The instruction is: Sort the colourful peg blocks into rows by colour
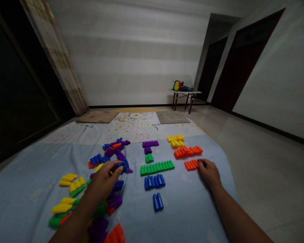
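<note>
My left hand (111,173) is closed on a blue bullet-shaped plastic block (124,165) at the right side of a mixed heap. A purple piece shows just beneath it. My right hand (209,171) pinches the right end of a short row of orange blocks (191,165) lying on the cloth. Above that lies a longer stack of orange blocks (188,152), with yellow blocks (176,138) behind. Between my hands are a long green row (157,167), a blue row (154,181), a blue pair (158,202), a small green group (149,158) and purple rows (150,144).
Loose yellow blocks (73,184) and other colours spread across the left, partly under my left forearm. A light blue cloth (182,216) covers the surface, with two mats (172,117) at its far end. A small table (184,91) stands by the wall.
</note>
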